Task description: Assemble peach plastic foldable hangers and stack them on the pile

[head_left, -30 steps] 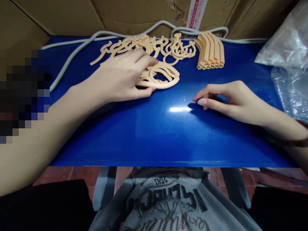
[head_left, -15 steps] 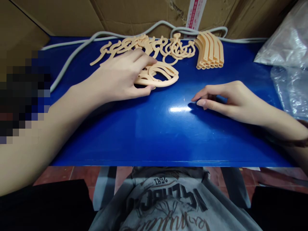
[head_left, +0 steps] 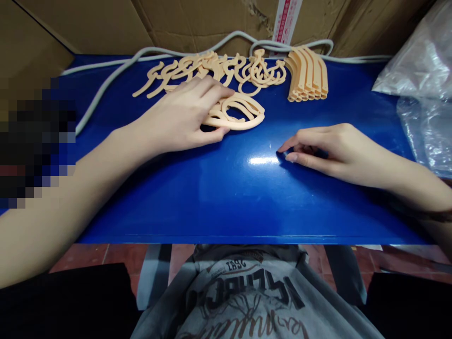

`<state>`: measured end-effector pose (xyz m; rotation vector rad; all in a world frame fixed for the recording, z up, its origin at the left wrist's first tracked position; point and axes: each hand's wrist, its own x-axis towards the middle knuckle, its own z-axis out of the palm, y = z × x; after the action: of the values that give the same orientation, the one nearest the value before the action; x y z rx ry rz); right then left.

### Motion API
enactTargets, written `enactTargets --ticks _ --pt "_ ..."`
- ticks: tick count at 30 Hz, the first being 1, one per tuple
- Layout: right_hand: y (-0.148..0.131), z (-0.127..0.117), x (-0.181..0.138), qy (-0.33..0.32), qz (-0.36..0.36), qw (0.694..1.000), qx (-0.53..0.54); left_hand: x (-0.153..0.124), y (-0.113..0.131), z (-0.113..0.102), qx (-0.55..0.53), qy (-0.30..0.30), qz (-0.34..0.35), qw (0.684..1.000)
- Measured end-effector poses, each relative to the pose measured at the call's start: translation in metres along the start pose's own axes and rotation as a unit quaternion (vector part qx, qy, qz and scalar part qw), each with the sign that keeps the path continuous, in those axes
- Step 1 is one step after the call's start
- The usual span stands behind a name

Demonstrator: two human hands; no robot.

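Note:
My left hand (head_left: 190, 110) is closed around the near left part of a beige plastic oval frame (head_left: 243, 123), thumb along its front edge and fingers over the back. Curved bars show inside the oval, whose left end is hidden under my palm. Just behind it lies a heap of beige plastic hooks (head_left: 259, 70), some with ring-like curves. My right hand (head_left: 328, 148) rests low over the blue table, to the right of the oval. Its fingers are loosely bent, with a small gap between thumb and forefinger and nothing visible between them.
A neat stack of curved beige plastic bars (head_left: 307, 77) stands at the back of the blue table (head_left: 226, 202). White cable (head_left: 109, 80) runs behind the parts, along a cardboard wall (head_left: 205, 23). Clear plastic bags (head_left: 420, 61) lie at the right.
My left hand and the oval frame have shifted slightly right and toward me. My right hand has come a little lower and to the left.

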<state>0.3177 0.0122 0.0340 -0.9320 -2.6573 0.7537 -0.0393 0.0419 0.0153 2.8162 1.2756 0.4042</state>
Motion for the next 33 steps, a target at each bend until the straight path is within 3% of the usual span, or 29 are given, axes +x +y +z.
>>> enactTargets --ticks 33 --pt "-0.0016 -0.0002 -0.0022 -0.012 0.012 0.999 -0.028 0.0004 0.0050 -0.0028 -0.009 -0.007 -0.002 1.000"
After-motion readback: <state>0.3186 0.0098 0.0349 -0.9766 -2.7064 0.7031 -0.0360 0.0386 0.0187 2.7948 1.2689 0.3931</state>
